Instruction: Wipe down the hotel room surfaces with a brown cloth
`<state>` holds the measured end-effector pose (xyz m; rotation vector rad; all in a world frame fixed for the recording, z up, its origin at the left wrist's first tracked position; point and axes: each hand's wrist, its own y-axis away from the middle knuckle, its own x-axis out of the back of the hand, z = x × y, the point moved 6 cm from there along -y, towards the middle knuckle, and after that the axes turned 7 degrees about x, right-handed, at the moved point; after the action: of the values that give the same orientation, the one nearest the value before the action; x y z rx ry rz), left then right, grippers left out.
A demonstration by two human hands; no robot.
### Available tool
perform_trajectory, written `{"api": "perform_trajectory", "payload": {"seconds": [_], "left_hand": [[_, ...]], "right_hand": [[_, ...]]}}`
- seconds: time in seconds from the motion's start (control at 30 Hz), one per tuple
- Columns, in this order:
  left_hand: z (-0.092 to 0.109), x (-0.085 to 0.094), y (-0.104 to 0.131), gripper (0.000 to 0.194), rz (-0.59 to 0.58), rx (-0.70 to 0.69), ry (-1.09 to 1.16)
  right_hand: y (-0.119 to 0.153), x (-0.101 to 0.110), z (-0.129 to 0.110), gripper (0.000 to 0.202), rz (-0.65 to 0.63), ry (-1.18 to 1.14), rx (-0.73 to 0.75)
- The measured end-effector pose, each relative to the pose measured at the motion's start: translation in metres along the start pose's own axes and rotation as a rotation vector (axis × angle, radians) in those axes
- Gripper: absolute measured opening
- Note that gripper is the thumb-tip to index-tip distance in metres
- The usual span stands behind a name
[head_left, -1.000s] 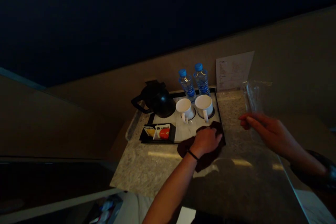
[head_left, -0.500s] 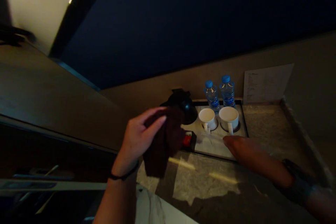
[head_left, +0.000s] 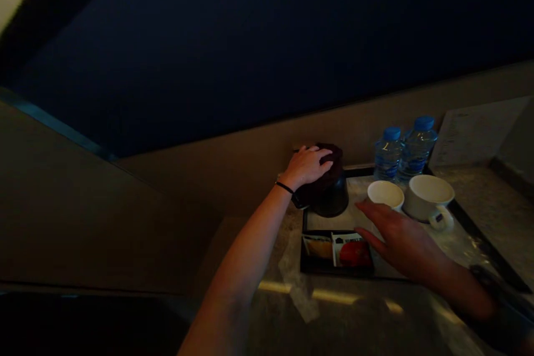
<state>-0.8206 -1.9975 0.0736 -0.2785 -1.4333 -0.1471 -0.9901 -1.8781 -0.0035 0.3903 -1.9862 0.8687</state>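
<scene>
Broadly, a dim room corner w/ a stone-look table [head_left: 292, 317], its mottled surface mostly in shadow and crossed by narrow yellowish light streaks. Behind: beige-brown wall [head_left: 233, 172]; above it, a large dk. blue panel [head_left: 267, 39] w/ a slanting lower edge. Far L: brownish panel [head_left: 83, 206]; below it, area too dark to read.

On table: black-rimmed tray [head_left: 357, 184] w/ pale base. At its L rear, black kettle [head_left: 335, 201], upright, w/ dk. maroon cloth [head_left: 335, 154] draped over its upper part. L hand [head_left: 307, 167] lies on the cloth, fingers spread; cannot tell if it grips the fabric. R hand [head_left: 396, 236], open, holds nothing, fingers extended above the tray, in front of the nearer white cup [head_left: 386, 192].

Also on tray: second white cup [head_left: 428, 197], handle toward viewer; two blue-capped water bottles [head_left: 389, 154] side by side at rear; black holder [head_left: 317, 266] at front L, w/ yellow & red sachets [head_left: 354, 254]. R rear: printed card [head_left: 475, 129] leaning at wall, text illegible.
</scene>
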Motion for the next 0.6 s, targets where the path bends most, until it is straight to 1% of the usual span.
{"api": "perform_trajectory", "payload": {"seconds": [0.03, 0.1, 0.17, 0.23, 0.3, 0.33, 0.37, 0.4, 0.43, 0.47, 0.5, 0.53, 0.6], "left_hand": [[-0.007, 0.004, 0.005, 0.041, -0.005, -0.009, 0.010], [-0.024, 0.013, 0.017, 0.038, -0.021, -0.038, 0.062], [-0.045, 0.021, 0.032, 0.035, -0.046, -0.077, 0.167], [-0.070, 0.027, 0.048, 0.032, -0.121, -0.112, 0.277], [-0.097, 0.034, 0.058, 0.029, -0.192, -0.092, 0.338], [-0.108, 0.040, 0.060, 0.029, -0.198, -0.073, 0.362], [-0.115, 0.046, 0.058, 0.029, -0.170, -0.058, 0.391], [-0.118, 0.053, 0.054, 0.030, -0.106, -0.054, 0.430], [-0.115, 0.059, 0.047, 0.031, -0.030, -0.074, 0.474], [-0.106, 0.061, 0.039, 0.032, 0.030, -0.126, 0.514], [-0.091, 0.058, 0.029, 0.033, 0.064, -0.200, 0.533], [-0.074, 0.051, 0.018, 0.033, 0.071, -0.276, 0.523], [-0.038, 0.025, -0.003, 0.034, 0.005, -0.411, 0.434]], "right_hand": [[-0.025, -0.003, -0.009, 0.047, 0.061, 0.024, -0.038], [-0.069, -0.017, -0.017, 0.063, 0.163, 0.053, -0.129], [-0.098, -0.034, -0.013, 0.084, 0.260, 0.035, -0.213], [-0.109, -0.048, -0.006, 0.097, 0.343, -0.009, -0.248], [-0.108, -0.055, -0.001, 0.101, 0.410, -0.040, -0.234], [-0.105, -0.057, 0.001, 0.101, 0.436, -0.049, -0.218], [-0.102, -0.058, 0.002, 0.101, 0.455, -0.057, -0.203], [-0.099, -0.058, 0.002, 0.101, 0.469, -0.066, -0.196], [-0.096, -0.059, 0.003, 0.101, 0.475, -0.077, -0.196], [-0.095, -0.059, 0.004, 0.101, 0.476, -0.088, -0.205], [-0.094, -0.060, 0.005, 0.101, 0.478, -0.095, -0.223], [-0.093, -0.061, 0.005, 0.101, 0.480, -0.101, -0.244], [-0.093, -0.062, 0.007, 0.101, 0.480, -0.104, -0.285]]}}
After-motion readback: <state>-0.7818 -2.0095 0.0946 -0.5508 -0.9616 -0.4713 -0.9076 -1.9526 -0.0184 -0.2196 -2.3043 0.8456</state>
